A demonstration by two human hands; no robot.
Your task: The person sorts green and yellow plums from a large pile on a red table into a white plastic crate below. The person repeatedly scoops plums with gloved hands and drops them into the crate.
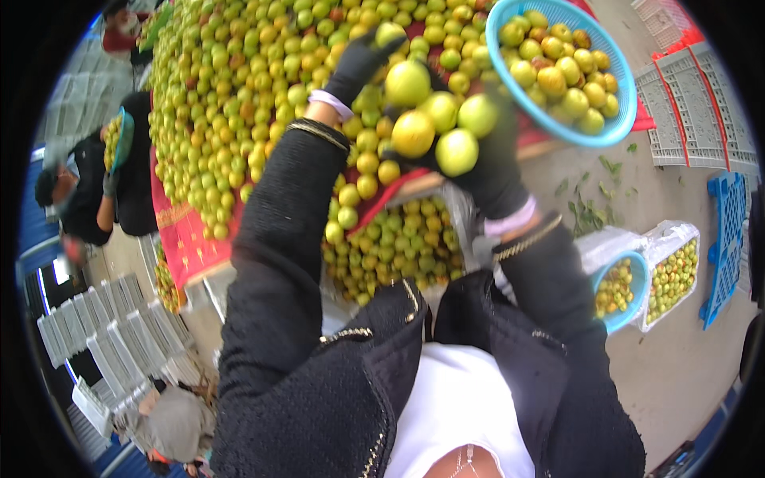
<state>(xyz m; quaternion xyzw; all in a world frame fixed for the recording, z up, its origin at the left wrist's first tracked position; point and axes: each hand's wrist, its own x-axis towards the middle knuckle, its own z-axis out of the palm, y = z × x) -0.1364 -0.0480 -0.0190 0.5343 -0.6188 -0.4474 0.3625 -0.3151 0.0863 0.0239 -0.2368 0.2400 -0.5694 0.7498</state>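
Note:
Round green-yellow fruits, which look like jujubes (239, 89), cover a table with a red cloth (194, 239). My left hand (361, 63), in a black glove, has its fingers around one green fruit (389, 36) above the pile. Several larger-looking fruits (442, 112) rest in my right hand (493, 158), also black-gloved and partly blurred; its fingers are mostly hidden beneath them. Just beyond that hand, a light blue plastic basket (627, 113) holds more fruits, some with brown patches, at the table's right end.
Below the table edge stands a lined crate of fruits (400, 245). On the floor at right are a blue tub (639, 293), a white crate (693, 233), a blue pallet (726, 239) and fallen leaves (588, 209). Grey crates (687, 107) are stacked behind. At left, a person (89, 179) holds a basket.

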